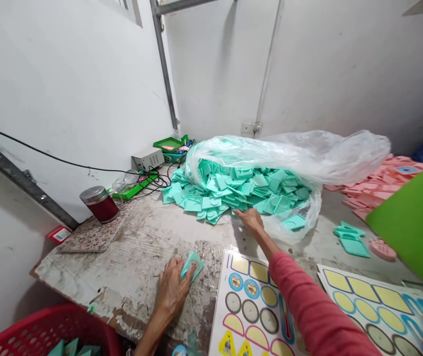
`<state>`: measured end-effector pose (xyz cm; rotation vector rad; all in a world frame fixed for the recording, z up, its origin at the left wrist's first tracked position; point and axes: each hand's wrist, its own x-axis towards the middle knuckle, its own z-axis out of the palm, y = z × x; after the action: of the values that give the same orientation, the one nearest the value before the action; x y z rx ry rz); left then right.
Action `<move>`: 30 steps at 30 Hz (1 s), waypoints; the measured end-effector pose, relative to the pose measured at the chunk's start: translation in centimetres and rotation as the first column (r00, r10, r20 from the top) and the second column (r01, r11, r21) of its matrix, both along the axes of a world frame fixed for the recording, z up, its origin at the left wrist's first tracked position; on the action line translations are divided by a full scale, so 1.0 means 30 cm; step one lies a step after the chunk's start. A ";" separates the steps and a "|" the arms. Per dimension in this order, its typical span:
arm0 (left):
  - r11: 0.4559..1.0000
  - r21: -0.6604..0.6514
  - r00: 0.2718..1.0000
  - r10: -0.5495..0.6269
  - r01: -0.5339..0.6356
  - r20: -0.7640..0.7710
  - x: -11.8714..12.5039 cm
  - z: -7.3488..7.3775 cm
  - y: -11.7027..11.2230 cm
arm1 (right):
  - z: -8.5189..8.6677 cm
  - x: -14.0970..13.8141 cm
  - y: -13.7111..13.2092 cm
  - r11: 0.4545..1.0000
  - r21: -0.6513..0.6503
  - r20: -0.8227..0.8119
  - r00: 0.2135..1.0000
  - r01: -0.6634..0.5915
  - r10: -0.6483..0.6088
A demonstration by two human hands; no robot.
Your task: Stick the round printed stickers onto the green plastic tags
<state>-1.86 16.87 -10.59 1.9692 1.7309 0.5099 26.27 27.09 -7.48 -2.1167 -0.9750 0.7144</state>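
On table [122, 267]: left hand [172, 289] grips teal piece [192, 264]; right hand [250, 221] by heap [233, 185].

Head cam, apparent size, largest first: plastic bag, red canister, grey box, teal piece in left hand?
1. Plastic bag
2. Red canister and grey box: too alike to rank
3. Teal piece in the left hand, though nearness to the camera inflates it

Worn on the person's head, tilted forward and down, close above the worktop [130, 262]: left hand [170, 291] at lower centre, right hand [250, 220] just below mid-frame, plastic bag [300, 153] farther off at centre right, white wall [66, 84] across the upper frame, red basket [44, 331] cut off at lower left.
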 end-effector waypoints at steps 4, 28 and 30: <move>0.986 0.122 0.992 0.122 -0.117 -0.037 -0.005 -0.023 0.000 | -0.013 0.008 0.011 0.999 0.003 -0.223 0.973 -0.052 0.051; 0.864 -0.453 0.531 0.284 0.219 0.798 0.324 0.098 -0.372 | -0.112 0.084 -0.944 0.950 0.234 0.458 0.886 -0.207 0.080; 0.858 -0.459 0.557 0.272 0.229 0.785 0.346 0.109 -0.395 | -0.112 0.128 -0.977 0.954 0.262 0.529 0.848 -0.148 -0.014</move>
<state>8.51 5.01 -7.31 1.0004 1.0748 0.7380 30.12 -2.21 -10.84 -2.0470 -1.3569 -0.0126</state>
